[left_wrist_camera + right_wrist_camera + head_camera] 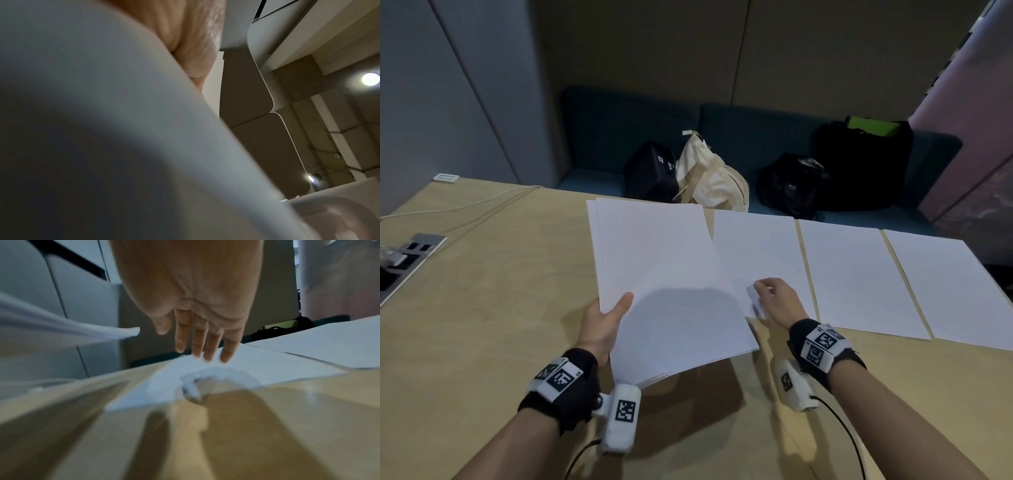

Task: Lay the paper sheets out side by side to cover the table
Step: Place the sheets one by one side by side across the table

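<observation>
With the left hand (604, 325) gripping the paper stack (671, 284), the flat, loose-fingered right hand (777, 298) should nudge the third sheet (756, 253) square beside its neighbour (859, 277) on the desk (482, 291), leaving no wide gap.

- The table (482, 308) is surfaced in pale wood or wood-look laminate, smooth, with a faint sheen.
- The held stack of sheets (664, 281) and the three laid sheets (756, 246) are plain white paper, matt and uncreased.
- The sofa (739, 130) is covered in dark teal cloth, matt.
- A cream tote bag (709, 181) is made of rumpled woven cloth (canvas, probably).
- The black bags (859, 164) appear to be matt synthetic fabric, though detail is lost in shadow.
- The socket panel (410, 260) set into the table is framed in brushed grey metal.
- The wrist bands (571, 387) are black cloth carrying white plastic housings.
</observation>
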The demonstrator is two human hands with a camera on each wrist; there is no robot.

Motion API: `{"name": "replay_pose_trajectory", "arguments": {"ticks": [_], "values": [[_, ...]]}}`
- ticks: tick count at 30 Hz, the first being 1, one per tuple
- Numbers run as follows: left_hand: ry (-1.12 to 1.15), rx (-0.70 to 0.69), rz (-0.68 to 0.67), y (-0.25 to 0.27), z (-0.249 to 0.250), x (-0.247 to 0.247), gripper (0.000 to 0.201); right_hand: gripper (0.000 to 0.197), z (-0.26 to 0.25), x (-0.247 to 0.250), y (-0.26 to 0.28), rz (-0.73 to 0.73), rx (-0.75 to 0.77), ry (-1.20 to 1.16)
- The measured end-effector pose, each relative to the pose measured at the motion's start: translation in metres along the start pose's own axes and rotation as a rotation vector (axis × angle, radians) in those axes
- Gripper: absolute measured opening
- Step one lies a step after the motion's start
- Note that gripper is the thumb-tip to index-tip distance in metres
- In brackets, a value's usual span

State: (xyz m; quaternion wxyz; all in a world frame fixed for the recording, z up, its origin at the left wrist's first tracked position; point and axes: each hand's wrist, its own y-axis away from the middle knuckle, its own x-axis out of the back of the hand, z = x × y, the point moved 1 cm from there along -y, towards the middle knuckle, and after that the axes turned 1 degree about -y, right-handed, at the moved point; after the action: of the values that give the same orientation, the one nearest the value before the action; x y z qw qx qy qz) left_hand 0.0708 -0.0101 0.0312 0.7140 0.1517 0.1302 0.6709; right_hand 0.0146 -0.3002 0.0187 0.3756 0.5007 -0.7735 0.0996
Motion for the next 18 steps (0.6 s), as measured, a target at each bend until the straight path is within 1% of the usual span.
{"name": "replay_pose_trajectory", "arguments": {"ticks": [2,3,4,5,7,10,13,15,18], "values": [[0.005,-0.009,0.002,0.0,0.0,0.0,0.035,0.026,-0.019,0.001,0.011,-0.116,0.005,-0.198],[0.007,-0.014,0.004,0.0,0.001,0.0,0.035,0.021,-0.028,0.0,0.016,-0.185,0.012,-0.236],[0.011,-0.021,0.005,0.0,0.001,0.0,0.034,0.019,-0.035,-0.003,0.021,-0.225,0.028,-0.218],[0.02,-0.028,0.01,0.001,0.002,0.001,0.034,0.024,-0.04,-0.006,0.024,-0.228,0.046,-0.173],[0.049,-0.037,0.021,0.001,0.003,0.003,0.033,0.033,-0.044,-0.014,0.024,-0.155,0.06,-0.134],[0.088,-0.039,0.034,0.001,0.005,0.008,0.032,0.033,-0.051,-0.022,0.025,0.002,0.038,-0.226],[0.11,-0.046,0.046,0.001,0.007,0.014,0.032,0.021,-0.059,-0.029,0.029,0.107,0.019,-0.3],[0.112,-0.054,0.05,0.002,0.007,0.02,0.03,0.013,-0.063,-0.035,0.031,0.133,0.026,-0.322],[0.106,-0.064,0.052,0.001,0.007,0.029,0.03,0.01,-0.066,-0.043,0.034,0.167,0.049,-0.341]]}}
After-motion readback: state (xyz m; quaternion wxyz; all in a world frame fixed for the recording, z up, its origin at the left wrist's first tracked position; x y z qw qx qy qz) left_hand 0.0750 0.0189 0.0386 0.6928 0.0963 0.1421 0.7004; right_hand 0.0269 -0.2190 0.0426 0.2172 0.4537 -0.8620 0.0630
